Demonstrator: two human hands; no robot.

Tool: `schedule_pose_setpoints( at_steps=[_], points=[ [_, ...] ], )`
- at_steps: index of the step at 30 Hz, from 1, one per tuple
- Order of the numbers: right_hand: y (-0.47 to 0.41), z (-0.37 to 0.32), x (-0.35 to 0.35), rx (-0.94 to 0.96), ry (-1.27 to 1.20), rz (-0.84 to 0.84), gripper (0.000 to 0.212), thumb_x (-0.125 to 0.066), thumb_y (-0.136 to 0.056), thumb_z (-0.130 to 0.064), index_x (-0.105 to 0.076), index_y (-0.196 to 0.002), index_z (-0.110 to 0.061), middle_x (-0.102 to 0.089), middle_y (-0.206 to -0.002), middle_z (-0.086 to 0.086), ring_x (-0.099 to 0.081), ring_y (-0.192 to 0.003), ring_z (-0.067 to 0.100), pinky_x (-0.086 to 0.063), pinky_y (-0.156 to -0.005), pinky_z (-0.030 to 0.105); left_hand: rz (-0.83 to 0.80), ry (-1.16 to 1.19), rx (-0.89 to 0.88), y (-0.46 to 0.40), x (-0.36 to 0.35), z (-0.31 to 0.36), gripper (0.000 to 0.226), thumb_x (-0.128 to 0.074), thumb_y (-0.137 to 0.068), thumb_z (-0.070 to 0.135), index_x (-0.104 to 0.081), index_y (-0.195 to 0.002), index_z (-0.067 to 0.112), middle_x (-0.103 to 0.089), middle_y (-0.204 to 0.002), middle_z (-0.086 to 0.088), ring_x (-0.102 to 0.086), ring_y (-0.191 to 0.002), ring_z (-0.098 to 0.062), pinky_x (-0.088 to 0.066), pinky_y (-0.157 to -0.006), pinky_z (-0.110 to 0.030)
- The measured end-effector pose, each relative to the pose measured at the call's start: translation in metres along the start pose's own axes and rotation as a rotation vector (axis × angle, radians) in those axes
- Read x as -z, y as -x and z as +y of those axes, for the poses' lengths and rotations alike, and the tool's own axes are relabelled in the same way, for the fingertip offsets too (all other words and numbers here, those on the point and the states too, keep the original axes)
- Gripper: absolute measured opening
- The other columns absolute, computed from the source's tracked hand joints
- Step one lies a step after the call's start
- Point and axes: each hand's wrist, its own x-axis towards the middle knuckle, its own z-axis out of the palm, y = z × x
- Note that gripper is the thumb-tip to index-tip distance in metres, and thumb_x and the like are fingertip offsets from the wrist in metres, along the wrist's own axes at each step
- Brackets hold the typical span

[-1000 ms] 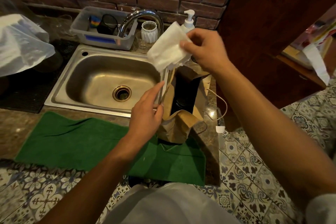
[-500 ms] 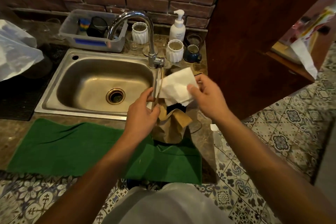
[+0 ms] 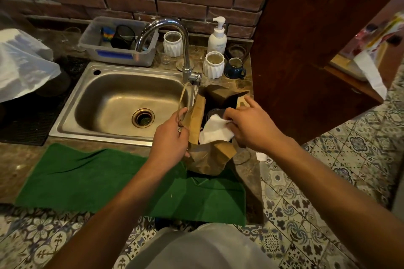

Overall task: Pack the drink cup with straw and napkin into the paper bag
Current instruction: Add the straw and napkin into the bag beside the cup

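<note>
Both hands work at the mouth of the bag (image 3: 206,157). Left hand (image 3: 172,137) is closed on the bag's near-left edge, pinching the paper and its twine handle (image 3: 182,102), which loops up past the fingers toward the tap (image 3: 175,35). Right hand (image 3: 251,125) is closed on a white napkin (image 3: 215,130), fingers curled over one end of it, index finger stretched toward the bag's far rim. The napkin lies just left of that hand, between the two hands, pushed partway into the bag's open top with its lower edge behind the folded front flap.

Beyond the napkin, under the right hand's fingertips, a dark round shape sits inside the bag; it looks like the cup (image 3: 213,113), though only part of its top shows. Whether a straw is in there cannot be told.

The bag stands upright under both hands, its base on the counter (image 3: 13,166) at the edge of a green towel (image 3: 87,177) that spreads out below the left forearm. Left of the left hand is the steel sink (image 3: 122,102). Past the right hand's fingers, by the brick wall, stand a soap bottle (image 3: 217,38), two white ribbed cups (image 3: 213,64) and a dark blue mug (image 3: 235,69).
</note>
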Motion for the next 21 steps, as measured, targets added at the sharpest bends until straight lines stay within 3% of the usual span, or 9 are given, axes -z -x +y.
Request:
schedule_pose_setpoints(
  at_steps=[4, 9, 13, 17, 21],
  points=[
    [0.001, 0.015, 0.010, 0.020, -0.081, -0.104, 0.017, -0.057, -0.100, -0.026, -0.059, -0.117, -0.027, -0.072, -0.101, -0.001, -0.065, -0.105, 0.022, -0.020, -0.123, 0.046, -0.008, -0.007, 0.015, 0.000, 0.000, 0.000, 0.049, -0.052, -0.103, 0.014, -0.042, -0.148, 0.029, -0.066, -0.090, 0.004, -0.070, -0.046, -0.015, -0.062, -0.055, -0.035],
    [-0.002, -0.004, 0.004, 0.048, 0.084, -0.035, 0.018, -0.056, -0.099, -0.034, -0.069, -0.110, -0.027, -0.073, -0.100, -0.002, -0.064, -0.107, 0.020, -0.018, -0.121, 0.046, -0.006, -0.035, -0.018, 0.000, -0.002, 0.003, 0.047, -0.052, -0.103, 0.015, -0.045, -0.145, 0.034, -0.068, -0.092, 0.006, -0.069, -0.045, -0.013, -0.061, -0.051, -0.032],
    [-0.009, -0.018, -0.008, 0.040, -0.005, -0.064, 0.018, -0.057, -0.099, -0.034, -0.073, -0.108, -0.031, -0.074, -0.097, -0.005, -0.064, -0.104, 0.017, -0.024, -0.116, 0.043, 0.005, -0.048, -0.042, 0.000, -0.003, -0.001, 0.043, -0.052, -0.102, 0.016, -0.047, -0.142, 0.033, -0.072, -0.093, 0.002, -0.068, -0.044, -0.012, -0.061, -0.052, -0.035],
    [-0.016, -0.017, -0.012, -0.042, -0.057, 0.046, 0.013, -0.060, -0.098, -0.033, -0.069, -0.106, -0.032, -0.073, -0.095, -0.004, -0.066, -0.102, 0.018, -0.024, -0.118, 0.043, 0.009, -0.053, -0.058, 0.002, -0.002, -0.003, 0.044, -0.052, -0.102, 0.016, -0.046, -0.144, 0.031, -0.071, -0.096, 0.002, -0.068, -0.046, -0.011, -0.062, -0.053, -0.034],
    [-0.017, -0.021, -0.019, -0.010, -0.018, 0.009, 0.009, -0.061, -0.097, -0.035, -0.061, -0.100, -0.026, -0.066, -0.083, -0.006, -0.068, -0.096, 0.022, -0.019, -0.122, 0.045, 0.017, -0.056, -0.060, 0.003, -0.003, -0.002, 0.047, -0.053, -0.102, 0.016, -0.045, -0.147, 0.029, -0.068, -0.106, 0.003, -0.068, -0.047, -0.010, -0.061, -0.051, -0.033]
  ],
)
